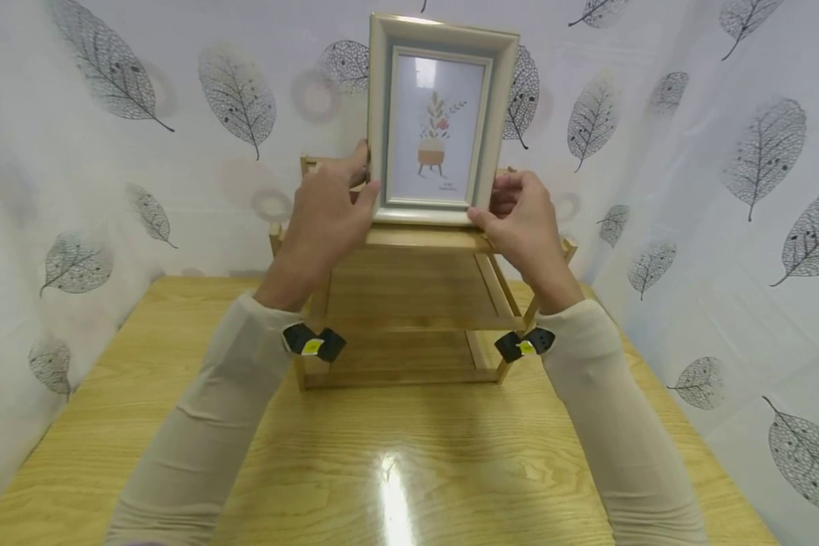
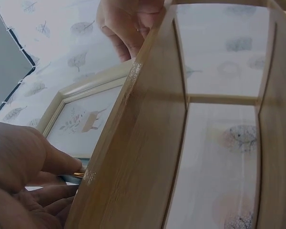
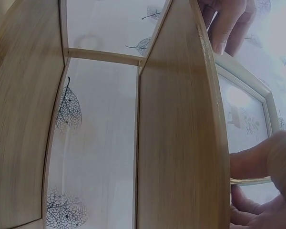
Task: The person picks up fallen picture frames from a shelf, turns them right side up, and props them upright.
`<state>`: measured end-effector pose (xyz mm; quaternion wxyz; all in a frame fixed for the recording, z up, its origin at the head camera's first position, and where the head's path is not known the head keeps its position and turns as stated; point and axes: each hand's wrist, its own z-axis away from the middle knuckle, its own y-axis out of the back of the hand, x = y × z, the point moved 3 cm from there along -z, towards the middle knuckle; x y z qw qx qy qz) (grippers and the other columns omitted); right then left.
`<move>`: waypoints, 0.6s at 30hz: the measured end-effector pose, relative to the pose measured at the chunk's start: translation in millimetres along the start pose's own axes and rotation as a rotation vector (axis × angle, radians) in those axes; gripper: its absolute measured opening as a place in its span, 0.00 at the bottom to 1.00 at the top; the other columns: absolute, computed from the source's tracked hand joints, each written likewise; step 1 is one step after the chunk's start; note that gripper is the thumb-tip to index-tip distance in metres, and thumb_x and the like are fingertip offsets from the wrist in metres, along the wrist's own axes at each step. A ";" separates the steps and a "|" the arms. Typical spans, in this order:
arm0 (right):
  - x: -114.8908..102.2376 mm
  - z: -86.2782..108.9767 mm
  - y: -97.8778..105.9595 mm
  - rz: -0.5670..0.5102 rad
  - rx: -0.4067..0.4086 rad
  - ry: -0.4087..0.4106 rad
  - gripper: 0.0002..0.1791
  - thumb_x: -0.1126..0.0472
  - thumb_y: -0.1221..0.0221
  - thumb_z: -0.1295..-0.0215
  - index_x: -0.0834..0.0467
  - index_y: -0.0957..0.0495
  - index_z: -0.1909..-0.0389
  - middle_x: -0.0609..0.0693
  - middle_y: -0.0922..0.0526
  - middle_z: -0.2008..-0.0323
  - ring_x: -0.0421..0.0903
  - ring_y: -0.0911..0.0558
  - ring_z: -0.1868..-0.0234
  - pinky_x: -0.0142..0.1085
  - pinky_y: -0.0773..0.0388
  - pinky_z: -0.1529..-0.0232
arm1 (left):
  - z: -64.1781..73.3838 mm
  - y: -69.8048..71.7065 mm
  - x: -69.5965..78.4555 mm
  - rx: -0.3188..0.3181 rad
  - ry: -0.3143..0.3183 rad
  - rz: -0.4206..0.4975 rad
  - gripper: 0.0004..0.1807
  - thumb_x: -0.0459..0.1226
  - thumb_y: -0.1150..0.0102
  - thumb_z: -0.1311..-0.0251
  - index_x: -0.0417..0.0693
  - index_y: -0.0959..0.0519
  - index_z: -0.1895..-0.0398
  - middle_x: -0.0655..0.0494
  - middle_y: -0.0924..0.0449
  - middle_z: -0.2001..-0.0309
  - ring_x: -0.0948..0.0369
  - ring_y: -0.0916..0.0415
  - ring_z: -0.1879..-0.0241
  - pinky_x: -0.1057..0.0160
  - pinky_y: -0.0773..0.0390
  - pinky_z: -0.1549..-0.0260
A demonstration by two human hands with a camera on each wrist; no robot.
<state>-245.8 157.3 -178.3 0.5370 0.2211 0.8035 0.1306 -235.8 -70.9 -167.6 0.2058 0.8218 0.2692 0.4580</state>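
Observation:
A cream picture frame [image 1: 439, 214] with a print of a potted plant stands upright at the top of a wooden shelf rack [image 1: 416, 292]. My left hand [image 1: 334, 208] grips its left side near the bottom, thumb in front and fingers toward the back. At the lower right corner my right hand [image 1: 522, 220] pinches the frame, its thumb on the front edge and the other fingers curled behind. The left wrist view shows the picture frame [image 2: 55, 109] beyond the rack's top board [image 2: 128, 138], whose edge partly hides it.
The rack stands on a glossy wooden table [image 1: 396, 447] and has lower shelves beneath the top one. A white curtain [image 1: 198, 167] printed with dark leaves hangs behind and at both sides. Black straps [image 1: 314, 343] circle both wrists over beige sleeves [image 1: 607, 379].

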 end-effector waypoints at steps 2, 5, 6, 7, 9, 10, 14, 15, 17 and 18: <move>0.2 1.3 0.9 0.002 -0.006 0.007 0.26 0.66 0.35 0.44 0.66 0.36 0.47 0.59 0.22 0.52 0.49 0.22 0.52 0.35 0.24 0.49 | 1.2 0.5 -0.7 0.012 0.005 -0.023 0.28 0.41 0.50 0.32 0.49 0.41 0.30 0.50 0.28 0.41 0.59 0.21 0.50 0.66 0.21 0.56; -0.7 5.1 4.4 -0.001 0.001 0.040 0.26 0.66 0.35 0.44 0.65 0.35 0.46 0.58 0.22 0.50 0.48 0.22 0.50 0.33 0.24 0.49 | 6.1 4.3 -2.6 0.069 0.008 -0.059 0.28 0.46 0.48 0.34 0.49 0.35 0.33 0.52 0.26 0.42 0.59 0.21 0.50 0.66 0.21 0.54; -1.4 7.1 6.5 -0.002 0.012 0.064 0.26 0.66 0.35 0.44 0.66 0.34 0.47 0.57 0.23 0.50 0.47 0.22 0.50 0.33 0.23 0.49 | 9.0 6.9 -2.9 0.103 -0.004 -0.067 0.26 0.46 0.47 0.35 0.49 0.32 0.35 0.52 0.24 0.43 0.60 0.20 0.51 0.66 0.21 0.54; -2.2 9.4 9.1 -0.005 0.025 0.097 0.25 0.66 0.34 0.44 0.66 0.32 0.47 0.56 0.22 0.50 0.47 0.22 0.50 0.33 0.23 0.49 | 12.6 9.9 -3.2 0.144 -0.029 -0.068 0.24 0.47 0.46 0.35 0.48 0.28 0.38 0.53 0.22 0.46 0.61 0.20 0.53 0.67 0.22 0.54; -4.4 15.3 16.0 -0.003 0.059 0.178 0.22 0.67 0.35 0.44 0.67 0.29 0.49 0.55 0.22 0.51 0.45 0.22 0.51 0.33 0.23 0.49 | 21.0 17.4 -2.8 0.239 -0.114 -0.048 0.18 0.45 0.44 0.36 0.46 0.21 0.47 0.53 0.18 0.52 0.62 0.18 0.57 0.70 0.21 0.57; -5.2 19.1 19.6 -0.003 0.077 0.230 0.20 0.67 0.35 0.44 0.67 0.27 0.51 0.55 0.21 0.53 0.44 0.22 0.53 0.34 0.22 0.50 | 26.3 21.7 -2.7 0.289 -0.166 -0.030 0.15 0.43 0.44 0.36 0.45 0.19 0.52 0.53 0.16 0.55 0.62 0.18 0.60 0.71 0.21 0.58; -4.7 39.8 33.8 0.022 0.137 0.445 0.14 0.70 0.36 0.44 0.69 0.23 0.57 0.54 0.19 0.58 0.42 0.20 0.56 0.34 0.21 0.52 | 52.1 39.9 -5.6 0.444 -0.335 0.011 0.10 0.38 0.42 0.38 0.41 0.15 0.63 0.52 0.15 0.65 0.62 0.18 0.69 0.69 0.20 0.64; -3.2 46.5 37.2 0.033 0.156 0.503 0.13 0.71 0.36 0.44 0.69 0.23 0.57 0.54 0.19 0.58 0.42 0.20 0.57 0.34 0.21 0.53 | 58.8 43.7 -7.8 0.470 -0.359 0.021 0.09 0.37 0.42 0.38 0.41 0.15 0.64 0.52 0.15 0.66 0.61 0.18 0.70 0.69 0.20 0.64; 2.1 61.6 43.8 0.081 0.208 0.619 0.13 0.71 0.37 0.43 0.70 0.22 0.58 0.56 0.18 0.58 0.45 0.19 0.58 0.34 0.22 0.52 | 72.7 49.8 -14.3 0.506 -0.387 0.023 0.09 0.37 0.41 0.39 0.40 0.15 0.64 0.52 0.15 0.66 0.60 0.18 0.69 0.69 0.21 0.63; 5.6 69.5 46.4 0.108 0.240 0.671 0.13 0.69 0.38 0.42 0.70 0.22 0.57 0.57 0.18 0.59 0.48 0.19 0.59 0.34 0.22 0.52 | 79.7 51.9 -18.8 0.520 -0.395 0.008 0.10 0.37 0.41 0.39 0.40 0.15 0.63 0.52 0.15 0.65 0.60 0.18 0.67 0.70 0.22 0.61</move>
